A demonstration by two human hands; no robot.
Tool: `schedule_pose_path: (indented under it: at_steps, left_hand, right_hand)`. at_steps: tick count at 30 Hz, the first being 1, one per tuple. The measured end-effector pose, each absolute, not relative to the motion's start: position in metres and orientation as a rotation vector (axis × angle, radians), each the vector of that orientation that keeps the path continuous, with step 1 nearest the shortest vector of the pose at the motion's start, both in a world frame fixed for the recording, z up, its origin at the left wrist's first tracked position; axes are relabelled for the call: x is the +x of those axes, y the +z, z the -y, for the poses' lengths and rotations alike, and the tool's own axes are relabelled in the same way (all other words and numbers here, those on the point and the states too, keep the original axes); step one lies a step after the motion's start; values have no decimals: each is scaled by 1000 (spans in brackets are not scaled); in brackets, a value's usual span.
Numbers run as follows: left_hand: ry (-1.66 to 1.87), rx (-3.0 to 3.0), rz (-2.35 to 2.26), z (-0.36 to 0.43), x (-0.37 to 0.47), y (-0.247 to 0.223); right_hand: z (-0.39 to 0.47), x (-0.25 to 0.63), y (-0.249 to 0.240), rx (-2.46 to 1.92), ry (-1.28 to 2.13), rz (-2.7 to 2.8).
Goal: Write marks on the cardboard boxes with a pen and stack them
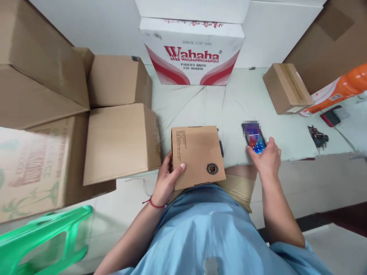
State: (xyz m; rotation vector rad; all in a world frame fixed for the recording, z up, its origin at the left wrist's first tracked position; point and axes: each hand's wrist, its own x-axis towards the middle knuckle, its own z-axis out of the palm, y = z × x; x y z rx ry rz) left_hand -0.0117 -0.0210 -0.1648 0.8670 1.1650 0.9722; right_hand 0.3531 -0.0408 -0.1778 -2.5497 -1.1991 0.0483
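Observation:
My left hand (168, 176) grips the near left side of a small brown cardboard box (195, 152), its thumb on the top and its fingers along the left side. The box carries dark printed lines and a round black-rimmed hole near its right front corner. It sits at the table's front edge, close to my body. Off to the right, my right hand (267, 157) holds the lower end of a smartphone (254, 139) by its edges, thumb on the left and fingers on the right. Lit, the phone's screen faces up. A thin dark object (221, 147) shows beside the box's right side.
Cardboard boxes (114, 141) are stacked on the left, above a green plastic stool (65, 233). A white Wahaha carton (192, 53) stands at the back of the table (183, 103). To the right are a small carton (286, 88), an orange bottle (341, 88) and keys (318, 136).

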Motion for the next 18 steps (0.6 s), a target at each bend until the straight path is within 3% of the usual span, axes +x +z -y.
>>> schedule_pose_path:
  at_steps: [7, 12, 18]
  left_hand:
    - [978, 877, -1145, 25, -13, -172]
    - [937, 866, -1145, 29, -8, -163]
    - [1016, 1418, -1157, 38, -18, -135]
  right_hand:
    - [30, 362, -174, -2295, -116, 1240]
    - [13, 289, -164, -1938, 533, 1428]
    - [9, 262, -141, -1516, 1163, 935]
